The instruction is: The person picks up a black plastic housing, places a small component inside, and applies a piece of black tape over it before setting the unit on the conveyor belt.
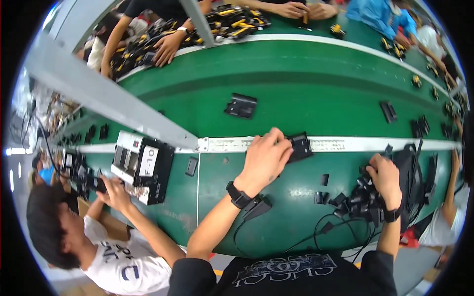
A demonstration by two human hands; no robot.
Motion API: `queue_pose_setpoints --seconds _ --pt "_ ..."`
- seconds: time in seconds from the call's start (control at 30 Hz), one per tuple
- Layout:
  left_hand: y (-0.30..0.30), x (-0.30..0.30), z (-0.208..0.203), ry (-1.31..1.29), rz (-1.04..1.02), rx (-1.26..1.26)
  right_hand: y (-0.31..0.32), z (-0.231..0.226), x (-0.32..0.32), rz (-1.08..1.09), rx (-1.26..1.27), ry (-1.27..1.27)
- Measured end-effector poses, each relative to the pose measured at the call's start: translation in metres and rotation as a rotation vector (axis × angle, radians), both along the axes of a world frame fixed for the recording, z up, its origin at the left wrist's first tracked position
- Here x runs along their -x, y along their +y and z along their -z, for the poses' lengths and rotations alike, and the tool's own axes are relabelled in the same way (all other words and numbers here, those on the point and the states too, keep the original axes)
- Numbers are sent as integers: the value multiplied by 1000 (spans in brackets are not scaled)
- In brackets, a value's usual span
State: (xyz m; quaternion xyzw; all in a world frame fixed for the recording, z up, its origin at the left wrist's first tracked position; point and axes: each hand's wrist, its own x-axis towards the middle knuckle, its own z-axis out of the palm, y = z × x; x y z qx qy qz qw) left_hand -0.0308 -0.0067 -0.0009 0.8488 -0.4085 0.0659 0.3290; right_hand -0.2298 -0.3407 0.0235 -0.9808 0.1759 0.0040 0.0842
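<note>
My left hand (266,157) is closed over the edge of a black plastic housing (302,147), which lies across the pale metal rail in the middle of the bench. The fingers hide part of this piece. On the right, my right hand (384,178) is curled, palm side down, at a heap of small black plastic parts (364,201). Whatever its fingers hold is hidden. A black strap device sits on each of my wrists. Below my left hand, a black wedge-shaped part (257,208) with a cable rests on the green bench.
Another black housing (241,105) lies on the green belt (306,98), with a smaller one (388,112) farther right. A black-and-white machine (140,165) and a grey post (108,93) stand at left. A co-worker (123,261) sits there. Loose cables (316,237) and a black bag (407,182) lie right.
</note>
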Motion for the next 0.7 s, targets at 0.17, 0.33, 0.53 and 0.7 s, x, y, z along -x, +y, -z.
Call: queue_pose_setpoints --seconds 0.17,0.33,0.53,0.7 --pt "22 8 16 170 -40 124 -8 -2 -10 -36 -34 -3" --pt "22 18 16 196 -3 121 -6 -33 -14 102 -218 20" --pt "14 11 24 82 136 73 30 -43 -22 -47 -369 -198" --pt "23 12 8 52 135 -40 79 -38 -65 -247 -495 -215"
